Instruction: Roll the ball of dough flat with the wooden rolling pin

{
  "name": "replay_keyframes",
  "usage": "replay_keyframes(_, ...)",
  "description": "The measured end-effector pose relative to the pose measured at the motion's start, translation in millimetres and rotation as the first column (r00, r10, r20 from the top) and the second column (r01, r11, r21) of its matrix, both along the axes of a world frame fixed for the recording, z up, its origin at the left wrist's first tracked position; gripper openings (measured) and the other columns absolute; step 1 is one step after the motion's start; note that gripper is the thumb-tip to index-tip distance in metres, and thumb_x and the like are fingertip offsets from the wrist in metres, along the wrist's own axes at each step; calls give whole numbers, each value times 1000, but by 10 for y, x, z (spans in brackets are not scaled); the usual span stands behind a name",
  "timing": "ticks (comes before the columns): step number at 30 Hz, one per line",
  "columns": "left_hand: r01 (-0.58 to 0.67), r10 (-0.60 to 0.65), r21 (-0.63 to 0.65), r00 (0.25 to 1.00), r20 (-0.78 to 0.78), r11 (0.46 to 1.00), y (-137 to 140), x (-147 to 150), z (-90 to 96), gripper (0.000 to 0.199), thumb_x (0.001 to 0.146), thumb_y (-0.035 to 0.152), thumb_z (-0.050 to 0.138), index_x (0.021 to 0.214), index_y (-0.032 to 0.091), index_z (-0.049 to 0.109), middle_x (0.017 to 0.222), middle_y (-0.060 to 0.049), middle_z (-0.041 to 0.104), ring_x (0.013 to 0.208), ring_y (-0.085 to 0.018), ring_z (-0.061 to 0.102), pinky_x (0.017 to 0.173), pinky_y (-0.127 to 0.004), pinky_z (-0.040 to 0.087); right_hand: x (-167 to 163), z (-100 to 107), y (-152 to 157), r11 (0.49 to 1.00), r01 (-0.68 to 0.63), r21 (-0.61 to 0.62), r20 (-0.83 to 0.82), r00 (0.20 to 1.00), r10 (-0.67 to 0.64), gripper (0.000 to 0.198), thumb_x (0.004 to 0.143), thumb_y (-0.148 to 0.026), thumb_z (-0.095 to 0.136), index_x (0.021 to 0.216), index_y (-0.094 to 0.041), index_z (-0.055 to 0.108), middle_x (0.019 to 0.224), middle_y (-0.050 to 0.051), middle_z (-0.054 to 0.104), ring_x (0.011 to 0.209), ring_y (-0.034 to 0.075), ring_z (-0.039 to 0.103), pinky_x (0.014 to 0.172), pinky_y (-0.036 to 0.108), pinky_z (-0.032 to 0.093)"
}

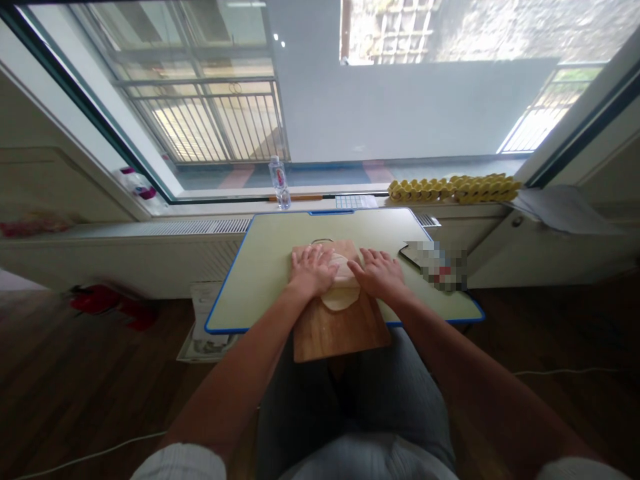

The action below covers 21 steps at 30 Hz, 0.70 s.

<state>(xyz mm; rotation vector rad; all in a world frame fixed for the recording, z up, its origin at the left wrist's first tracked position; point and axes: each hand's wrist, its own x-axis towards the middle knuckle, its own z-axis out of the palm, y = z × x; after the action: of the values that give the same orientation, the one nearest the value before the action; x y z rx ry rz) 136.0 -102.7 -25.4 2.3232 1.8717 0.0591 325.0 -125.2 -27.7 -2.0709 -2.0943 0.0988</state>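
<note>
A flat piece of pale dough (340, 300) lies on a wooden cutting board (333, 337). My left hand (313, 268) is at the dough's left side, palm down, its fingers stretched out and spread. On the right, my right hand (377, 272) lies palm down near the board's edge, fingers extended and thumb pointing inward. Between the two hands a pale crosswise band (345, 283) shows over the dough; it may be a rolling pin, but blur hides its kind. Both palms cover what lies under them.
The board overhangs the front of a small blue-edged table (265, 267). A phone-like object (413, 255), partly blurred out, lies at the right. On the windowsill stand a clear bottle (279, 181) and a yellow folded object (453, 189). A red item (113, 301) sits on the floor left.
</note>
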Motion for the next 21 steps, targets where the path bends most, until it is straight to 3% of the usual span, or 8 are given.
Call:
replay_keyframes(5,-61,60,56,998,36,997,307,15,15,64,103,56,30,159,29,45,172,-10,36,157,-33,32,126,-66,23,2,76,414,996,31,-79,-65,997,-36,76,100,-71,36,153,-19,52,158,18,53,142,36,48,115,52,36)
replay_keyframes(9,-134,123,182,990,67,974,440,32,40,54,103,48,34,145,24,59,159,-12,53,145,-32,47,125,-65,27,-32,139,638,998,34,-53,-80,996,-38,73,101,-66,37,150,-15,54,153,20,57,138,36,52,113,50,39)
replay_keyframes(12,-148,136,204,988,70,968,477,36,48,50,104,44,34,140,24,61,153,-12,58,139,-30,51,124,-63,28,-41,149,700,999,23,-44,-81,996,-26,71,101,-64,38,147,-14,56,150,21,59,136,36,54,112,50,40)
replay_keyframes(17,-124,119,107,992,49,987,427,33,44,54,103,51,33,145,28,58,160,-11,52,144,-32,47,124,-64,28,-2,107,643,995,-16,-101,-78,997,8,74,101,-68,35,149,-16,55,153,23,56,140,37,51,113,54,38)
replay_keyframes(21,-104,103,17,994,31,994,297,26,30,66,103,58,26,159,30,43,173,-10,33,157,-33,32,127,-64,23,36,51,510,989,-16,-145,-68,998,6,76,100,-71,33,154,-20,49,159,21,50,145,38,46,114,57,36)
